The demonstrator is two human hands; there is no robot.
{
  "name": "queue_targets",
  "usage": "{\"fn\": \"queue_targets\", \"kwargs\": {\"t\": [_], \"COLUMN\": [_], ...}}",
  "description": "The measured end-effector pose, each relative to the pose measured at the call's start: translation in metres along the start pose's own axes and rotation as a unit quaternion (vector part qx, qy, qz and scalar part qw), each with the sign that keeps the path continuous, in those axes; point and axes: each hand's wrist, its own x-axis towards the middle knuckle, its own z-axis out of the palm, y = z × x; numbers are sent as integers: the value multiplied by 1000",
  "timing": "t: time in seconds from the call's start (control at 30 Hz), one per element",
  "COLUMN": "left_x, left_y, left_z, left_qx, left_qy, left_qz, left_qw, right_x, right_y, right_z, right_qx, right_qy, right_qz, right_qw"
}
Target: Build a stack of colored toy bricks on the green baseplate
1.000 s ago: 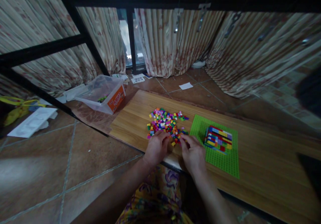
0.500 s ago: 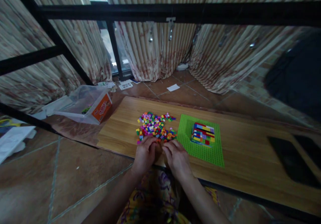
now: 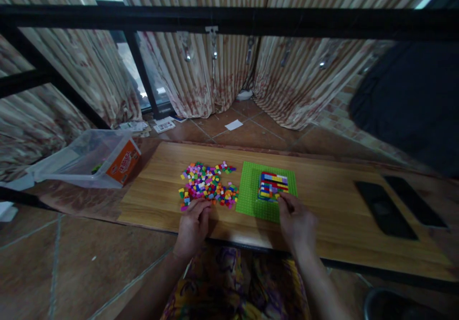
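Observation:
A low, rectangular build of multicoloured toy bricks (image 3: 273, 184) stands on a green studded baseplate (image 3: 247, 196). My right hand (image 3: 298, 220) is closed in a pinch at the near right corner of this build. A small yellow toy brick (image 3: 277, 196) shows at its fingertips. Left of the baseplate lies a loose heap of small bricks (image 3: 202, 181) in many colours. At the heap's near edge is my left hand (image 3: 193, 224), its thumb and fingers pressed together. Whatever may be between those fingers is hidden.
The bricks are on a long wooden table (image 3: 154, 181). Two dark flat slabs, one a black panel (image 3: 385, 210), lie at its right. A clear plastic box (image 3: 82, 172) with an orange label stands left of the table. A black metal bar (image 3: 229, 21) crosses above, before curtains.
My right hand has moved right, from beside the left hand at the heap to the brick build. My left hand stays by the heap. The view has shifted to the right.

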Motion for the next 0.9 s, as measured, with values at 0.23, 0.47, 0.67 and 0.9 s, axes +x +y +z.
{"fn": "queue_targets", "kwargs": {"t": [0.23,0.47,0.67,0.9], "left_x": [-1,-1,-2,-1], "left_y": [-2,1,3,5], "left_z": [1,-1,0,0], "left_qx": [4,-5,-8,-16], "left_qy": [0,-3,-3,-7], "left_qz": [0,4,-1,-10], "left_qw": [1000,1000,1000,1000], "right_x": [1,2,2,1], "right_y": [-7,-7,3,7], "right_z": [10,14,8,3], "right_qx": [-85,-55,-38,-40], "right_qy": [21,16,-4,2], "right_qz": [-53,-79,-92,-87], "right_qw": [995,995,995,995]}}
